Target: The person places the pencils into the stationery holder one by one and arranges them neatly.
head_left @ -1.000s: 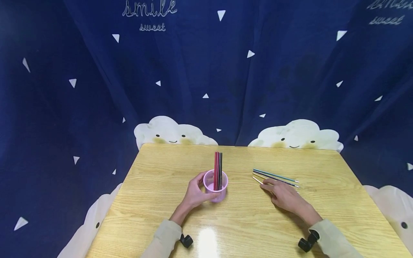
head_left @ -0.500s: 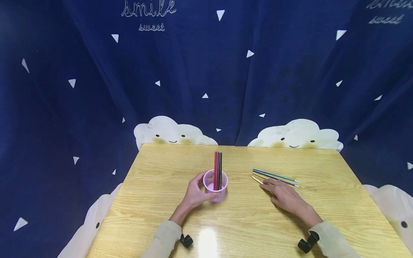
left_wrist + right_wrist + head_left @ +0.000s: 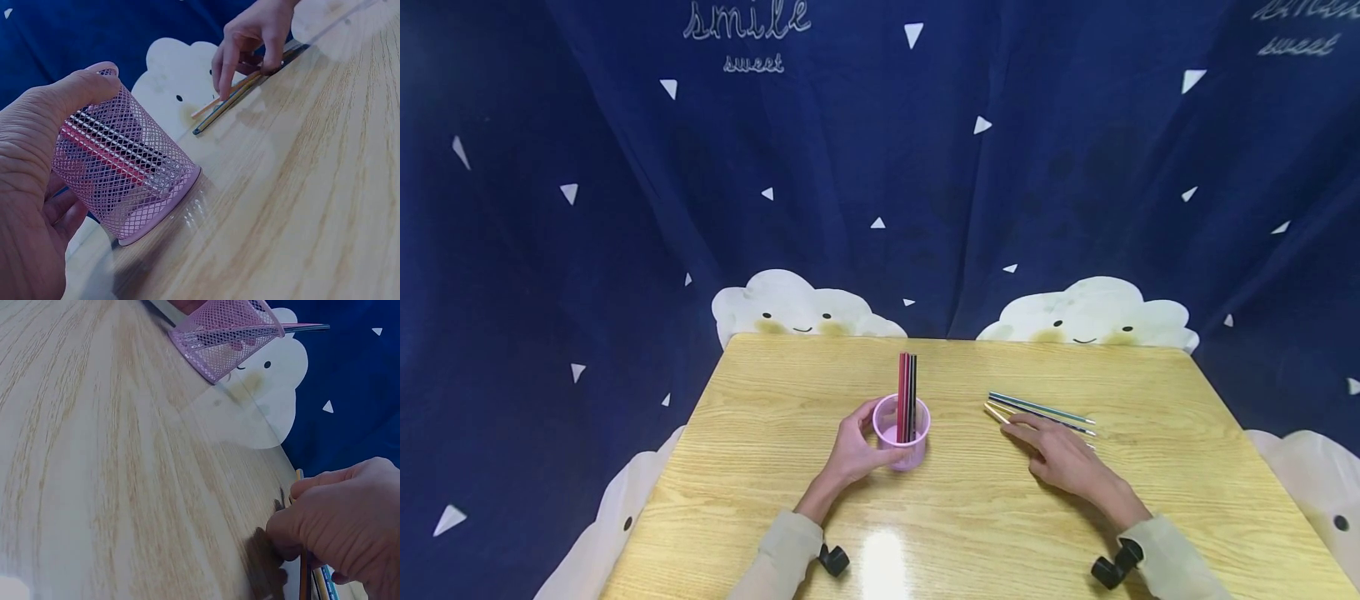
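Left hand (image 3: 853,448) curls fingers round pink cup (image 3: 913,458); red and dark pencils (image 3: 906,387) already inside. Right hand (image 3: 1067,454) seemingly pinches light pencil (image 3: 997,414), grip partly hidden. Blue pencils (image 3: 1041,407) left on table (image 3: 955,500).

Dark blue cloth backdrop (image 3: 865,125), white triangles (image 3: 913,35), smiling clouds (image 3: 782,292); pale wood table (image 3: 970,517), bright glare (image 3: 882,562) on near side.

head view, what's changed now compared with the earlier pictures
The near end of the story is small: the pale pencil at the right hand has shifted its free end away from the person, closer to the yellow pencil's end; lifted or slid, I can't tell. Unchanged: the left hand holding the pink cup, its upright pencils, and the teal pencil.
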`<state>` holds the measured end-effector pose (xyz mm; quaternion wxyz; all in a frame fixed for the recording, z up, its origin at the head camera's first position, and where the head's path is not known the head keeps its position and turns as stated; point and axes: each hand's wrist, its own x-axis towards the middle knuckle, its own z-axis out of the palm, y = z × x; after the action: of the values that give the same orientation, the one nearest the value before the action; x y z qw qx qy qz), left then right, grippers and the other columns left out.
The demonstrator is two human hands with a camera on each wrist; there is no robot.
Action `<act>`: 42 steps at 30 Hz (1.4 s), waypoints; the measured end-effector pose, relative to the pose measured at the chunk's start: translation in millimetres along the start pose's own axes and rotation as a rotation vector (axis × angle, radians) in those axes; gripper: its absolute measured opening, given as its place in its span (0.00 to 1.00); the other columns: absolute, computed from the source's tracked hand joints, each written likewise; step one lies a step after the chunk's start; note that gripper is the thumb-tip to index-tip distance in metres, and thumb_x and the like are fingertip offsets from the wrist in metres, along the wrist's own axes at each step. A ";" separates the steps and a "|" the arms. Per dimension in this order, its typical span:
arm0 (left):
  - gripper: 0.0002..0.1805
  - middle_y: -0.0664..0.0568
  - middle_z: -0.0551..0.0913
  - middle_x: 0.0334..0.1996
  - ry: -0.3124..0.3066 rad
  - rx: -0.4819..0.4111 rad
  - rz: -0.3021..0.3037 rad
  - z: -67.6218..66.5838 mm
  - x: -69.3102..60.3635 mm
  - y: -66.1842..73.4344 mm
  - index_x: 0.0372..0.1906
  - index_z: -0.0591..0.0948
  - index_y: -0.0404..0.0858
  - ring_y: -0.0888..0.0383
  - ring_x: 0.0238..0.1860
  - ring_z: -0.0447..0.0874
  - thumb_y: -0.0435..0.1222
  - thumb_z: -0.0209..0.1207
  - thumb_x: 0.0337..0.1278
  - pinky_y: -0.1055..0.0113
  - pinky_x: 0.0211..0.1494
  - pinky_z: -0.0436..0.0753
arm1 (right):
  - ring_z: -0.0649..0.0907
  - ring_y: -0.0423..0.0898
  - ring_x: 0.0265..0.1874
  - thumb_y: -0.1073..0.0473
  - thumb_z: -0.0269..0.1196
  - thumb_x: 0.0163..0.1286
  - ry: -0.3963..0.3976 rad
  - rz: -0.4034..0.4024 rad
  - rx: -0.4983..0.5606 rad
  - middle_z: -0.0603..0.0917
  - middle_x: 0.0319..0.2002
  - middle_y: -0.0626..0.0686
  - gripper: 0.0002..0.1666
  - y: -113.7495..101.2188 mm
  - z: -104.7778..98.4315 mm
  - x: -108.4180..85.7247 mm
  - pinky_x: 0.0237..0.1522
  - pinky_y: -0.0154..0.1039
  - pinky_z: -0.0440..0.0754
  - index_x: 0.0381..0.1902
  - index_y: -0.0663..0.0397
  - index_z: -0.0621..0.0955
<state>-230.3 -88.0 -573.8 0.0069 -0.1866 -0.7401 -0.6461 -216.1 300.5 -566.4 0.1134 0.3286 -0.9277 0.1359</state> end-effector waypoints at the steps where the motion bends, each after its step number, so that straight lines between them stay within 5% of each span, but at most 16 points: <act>1: 0.48 0.50 0.84 0.61 -0.002 -0.006 0.004 0.0 0.0 -0.1 0.69 0.78 0.45 0.41 0.64 0.81 0.36 0.85 0.35 0.46 0.70 0.78 | 0.86 0.53 0.53 0.73 0.69 0.48 0.003 0.003 0.003 0.83 0.61 0.58 0.39 -0.5 -0.3 0.2 0.44 0.49 0.85 0.64 0.55 0.84; 8: 0.47 0.41 0.83 0.62 -0.011 -0.060 0.030 -0.3 -0.5 -0.7 0.70 0.77 0.39 0.34 0.63 0.79 0.30 0.83 0.35 0.37 0.70 0.75 | 0.85 0.50 0.53 0.72 0.68 0.52 0.021 0.030 0.045 0.81 0.65 0.59 0.39 -7.7 -4.1 3.0 0.42 0.43 0.81 0.66 0.55 0.83; 15: 0.48 0.32 0.80 0.63 -0.012 -0.078 0.026 1.3 0.1 -0.5 0.71 0.74 0.31 0.27 0.64 0.76 0.24 0.80 0.35 0.31 0.71 0.71 | 0.78 0.39 0.35 0.75 0.66 0.52 0.051 0.029 0.142 0.78 0.67 0.61 0.43 -16.3 -12.8 11.0 0.32 0.30 0.71 0.69 0.53 0.80; 22: 0.46 0.29 0.80 0.61 -0.020 -0.097 0.030 1.1 -2.4 26.0 0.69 0.74 0.25 0.23 0.62 0.75 0.23 0.79 0.36 0.29 0.69 0.71 | 0.76 0.32 0.29 0.79 0.64 0.57 0.067 0.063 0.312 0.75 0.70 0.59 0.45 -27.8 -25.0 22.6 0.25 0.28 0.75 0.73 0.50 0.76; 28: 0.47 0.30 0.81 0.61 -0.022 -0.092 0.020 0.4 -6.2 34.7 0.69 0.74 0.25 0.26 0.62 0.77 0.25 0.80 0.36 0.31 0.69 0.73 | 0.86 0.44 0.32 0.82 0.67 0.55 0.201 0.009 0.423 0.76 0.68 0.60 0.45 -39.5 -27.7 37.2 0.22 0.29 0.79 0.72 0.54 0.77; 36: 0.46 0.30 0.81 0.60 -0.021 -0.084 0.035 0.9 -6.2 34.2 0.68 0.75 0.26 0.28 0.61 0.79 0.24 0.80 0.36 0.31 0.68 0.74 | 0.85 0.36 0.32 0.81 0.67 0.55 0.399 0.009 0.392 0.79 0.66 0.57 0.43 -54.2 -28.4 60.2 0.33 0.38 0.84 0.69 0.54 0.80; 42: 0.46 0.32 0.82 0.60 -0.011 -0.069 0.053 0.2 -6.3 35.4 0.68 0.75 0.26 0.30 0.61 0.80 0.24 0.80 0.35 0.34 0.67 0.76 | 0.88 0.43 0.32 0.82 0.70 0.54 0.513 0.013 0.495 0.80 0.65 0.59 0.40 -69.3 -34.2 80.3 0.39 0.26 0.83 0.66 0.57 0.81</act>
<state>-214.3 -86.1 -541.6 0.0133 -0.2096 -0.7122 -0.6698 -228.5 213.4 -498.0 0.2588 0.2954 -0.8100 0.4355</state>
